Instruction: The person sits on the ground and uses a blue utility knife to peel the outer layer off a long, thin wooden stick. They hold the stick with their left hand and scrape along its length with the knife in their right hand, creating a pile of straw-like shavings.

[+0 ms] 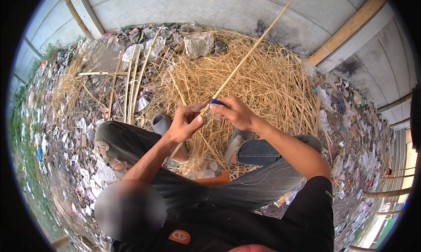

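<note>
A long, thin, pale bamboo strip (pixel 250 53) slants across in front of me, from beside my left knee up toward the wall at the far right. My left hand (pixel 186 122) is closed around its lower part, thumb on top. Just to the right, my right hand (pixel 237 112) grips a small blue-handled tool (pixel 216 102) against the strip; the tool's working edge is hidden by the strip and fingers. The two hands are close together above the shavings between my feet.
A heap of straw-like shavings (pixel 267 83) spreads ahead of me. Several split bamboo strips (pixel 133 83) lie to its left. Behind the heap sits a rough stone (pixel 198 45) near the grey wall (pixel 175 8). Litter covers the ground on both sides. An orange object (pixel 212 180) lies between my legs.
</note>
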